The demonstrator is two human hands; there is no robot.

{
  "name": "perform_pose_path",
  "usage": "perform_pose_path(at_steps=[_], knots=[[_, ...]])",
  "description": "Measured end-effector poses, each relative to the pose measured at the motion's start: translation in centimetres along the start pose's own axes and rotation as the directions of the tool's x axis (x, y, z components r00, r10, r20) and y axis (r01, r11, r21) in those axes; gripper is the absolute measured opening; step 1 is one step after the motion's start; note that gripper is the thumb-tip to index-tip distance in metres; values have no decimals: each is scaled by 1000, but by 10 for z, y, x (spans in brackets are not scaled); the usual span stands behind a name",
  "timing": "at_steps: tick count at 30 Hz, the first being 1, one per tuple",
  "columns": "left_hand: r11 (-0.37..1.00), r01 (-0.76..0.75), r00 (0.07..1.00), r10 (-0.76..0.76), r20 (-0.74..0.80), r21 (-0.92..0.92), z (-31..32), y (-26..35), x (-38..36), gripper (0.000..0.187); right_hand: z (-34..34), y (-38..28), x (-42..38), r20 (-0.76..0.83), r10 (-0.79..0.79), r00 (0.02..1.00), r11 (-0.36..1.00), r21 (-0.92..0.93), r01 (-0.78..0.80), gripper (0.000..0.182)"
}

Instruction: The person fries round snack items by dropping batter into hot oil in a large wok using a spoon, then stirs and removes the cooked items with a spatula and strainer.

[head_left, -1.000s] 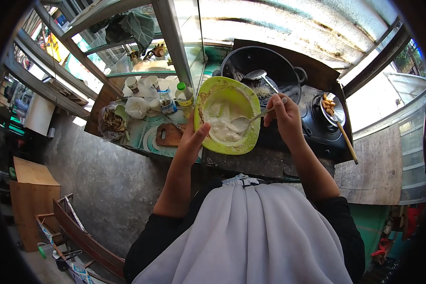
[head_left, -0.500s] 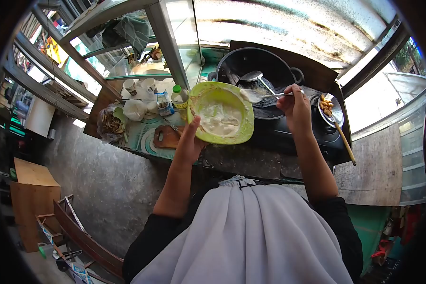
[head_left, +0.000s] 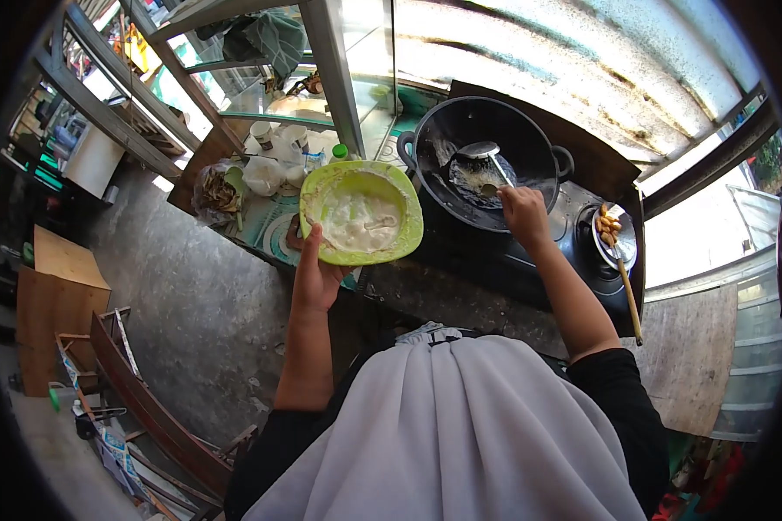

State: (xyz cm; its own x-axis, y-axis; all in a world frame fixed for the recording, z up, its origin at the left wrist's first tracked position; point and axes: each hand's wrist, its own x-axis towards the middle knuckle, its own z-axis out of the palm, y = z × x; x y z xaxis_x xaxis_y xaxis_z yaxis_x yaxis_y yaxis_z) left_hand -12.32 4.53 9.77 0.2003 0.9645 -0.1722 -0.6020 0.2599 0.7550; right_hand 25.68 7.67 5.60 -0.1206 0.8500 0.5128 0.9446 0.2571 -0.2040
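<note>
My left hand grips the near-left rim of a lime-green bowl, which holds pale, wet batter smeared up its sides. Over the near right part of a black wok, my right hand is closed round a spoon, its bowl end low inside the wok and its handle mostly hidden by my fingers. A metal turner or skimmer also lies in the wok, its pale handle ending close to my fingers. Bubbly liquid, apparently oil, covers the wok's bottom.
Right of the wok, a small dish holds browned fried pieces and a wooden-handled utensil. Left of the bowl are a green-capped bottle, cups and plastic bags. A glass-case post stands behind them.
My right hand has lowered the batter-coated spoon from beside the bowl into the wok. My left hand has moved the bowl left, away from the wok. The view has shifted slightly.
</note>
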Motion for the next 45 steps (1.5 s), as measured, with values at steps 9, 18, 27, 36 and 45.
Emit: perform_pose_path(at_steps=[9,18,27,36,45], knots=[[999,-34,999,34,-33,19,4,-9,-13,60,-29,4,7,-112,326,939,872,420,-253,20],[998,52,989,-48,138,-27,33,-20,8,53,-76,-65,51,130,360,924,199,957,-212,35],[985,156,923,-171,345,71,29,-7,19,51,-125,-126,64,27,-293,956,879,401,258,18],[975,214,915,-222,338,59,21,-1,28,49,-70,-101,38,280,393,876,388,813,-434,32],[977,207,912,-211,352,50,14,5,37,53,-75,-112,35,-18,473,881,418,885,-206,33]])
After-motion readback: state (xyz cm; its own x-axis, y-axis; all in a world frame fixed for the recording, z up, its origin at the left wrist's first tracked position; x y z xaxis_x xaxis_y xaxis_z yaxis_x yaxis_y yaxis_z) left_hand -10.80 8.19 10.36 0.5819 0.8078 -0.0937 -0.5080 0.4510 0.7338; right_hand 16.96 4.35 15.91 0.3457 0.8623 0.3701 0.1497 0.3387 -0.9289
